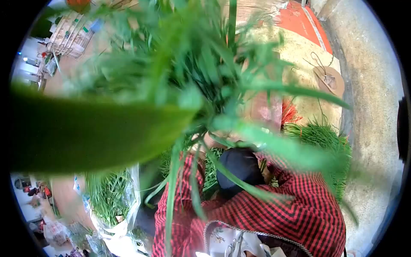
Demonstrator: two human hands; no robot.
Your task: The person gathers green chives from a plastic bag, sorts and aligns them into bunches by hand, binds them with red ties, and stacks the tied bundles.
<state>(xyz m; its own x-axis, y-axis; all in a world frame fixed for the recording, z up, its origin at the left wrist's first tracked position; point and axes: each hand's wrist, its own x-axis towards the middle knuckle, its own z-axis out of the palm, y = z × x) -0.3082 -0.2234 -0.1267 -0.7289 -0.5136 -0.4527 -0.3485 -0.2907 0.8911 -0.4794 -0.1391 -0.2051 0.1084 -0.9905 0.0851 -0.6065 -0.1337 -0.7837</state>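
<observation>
Left hand (207, 142), nearest the gathered base of the leafy green bunch (201, 64), is too masked to tell its opening or grip; leaves hide the right hand. The bunch fans upward, away from both sleeves (182, 188).

Sleeves (295, 205) checked in red and black, leaves (205, 55) bright green, a bag (120, 235) white, a sheet (299, 21) orange-red with a white stripe.
</observation>
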